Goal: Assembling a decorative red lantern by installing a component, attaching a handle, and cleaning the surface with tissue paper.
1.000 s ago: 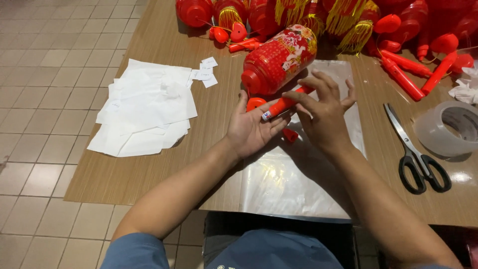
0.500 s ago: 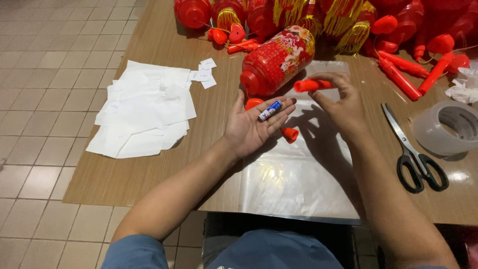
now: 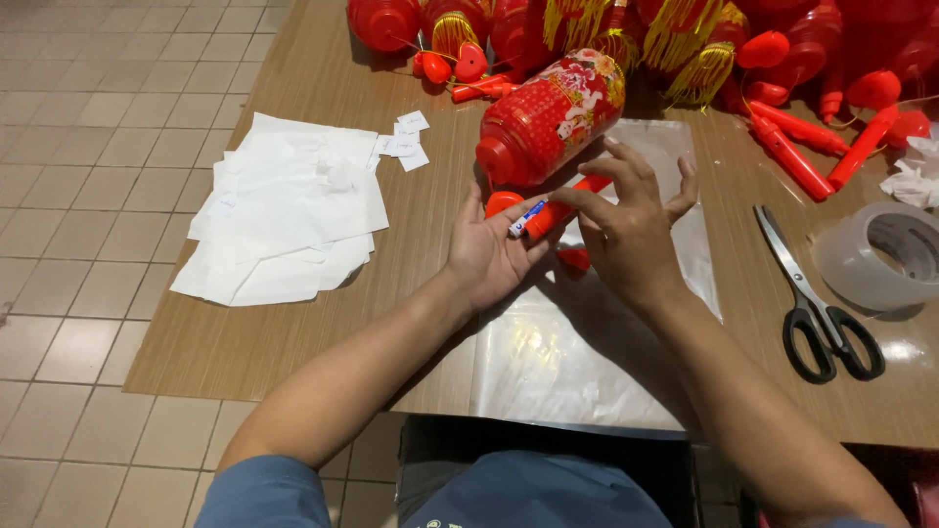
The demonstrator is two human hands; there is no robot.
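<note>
Wooden table (image 3: 293, 323), brown grain, matte. Clear plastic sheet (image 3: 577, 362), glossy and wrinkled, flat on it under both hands. Loose stack of white paper sheets (image 3: 284, 210), soft-edged, well left of the hands. Red lantern (image 3: 553, 117), cylindrical, patterned, on its side just beyond the fingers, long axis from near-left to far-right. Black-handled scissors (image 3: 817, 298) and translucent tape roll (image 3: 871, 259) to the right.

Left hand (image 3: 494, 254) palm up, half open, cradling a small blue-and-white battery (image 3: 526, 218). Right hand (image 3: 631, 230) palm down, thumb and forefinger pinched on a red plastic handle (image 3: 565, 205), other fingers spread. Handle smooth, tubular, long axis near-left to far-right, near end at the battery over the left palm.
</note>
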